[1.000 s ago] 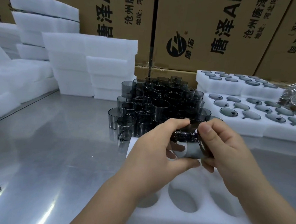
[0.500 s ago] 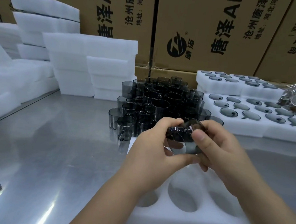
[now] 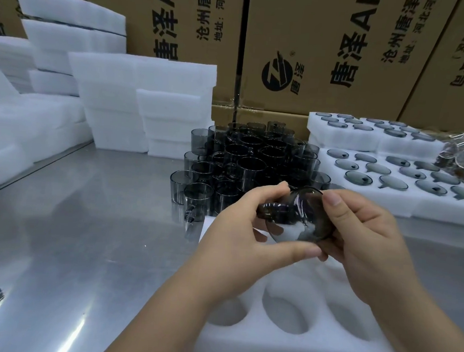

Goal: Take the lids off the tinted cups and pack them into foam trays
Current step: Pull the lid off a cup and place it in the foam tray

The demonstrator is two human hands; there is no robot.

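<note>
Cardboard boxes, brown with black print (image 3: 330, 45), walled the back. Brushed steel table (image 3: 84, 234) carried everything else. White foam slabs in stacks (image 3: 138, 92) sat back left, unchanged. Two white foam trays already filled with tinted pieces (image 3: 360, 204) sat on the right, same as before. Nearest white foam tray with empty oval pockets (image 3: 282, 344) lay under the forearms, nothing in the visible pockets. Cluster of smoky grey glass cups (image 3: 243, 160) stood mid-table behind it, not moved.

Left hand (image 3: 237, 236) gripped the held smoky glass cup (image 3: 280, 215), fingers curled over the top, thumb pressed underneath. Right hand (image 3: 363, 240) pinched the round tinted lid (image 3: 316, 206), thumb on its upper rim, fingers curled behind. Cup was in the air above the near tray's far end, lying roughly on its side.

Versus 1 s earlier: both hands had wrapped the cup tight with the lid looking seated. Now more glass showed and the lid rim stood tipped away from the cup. Could not tell if fully free.
</note>
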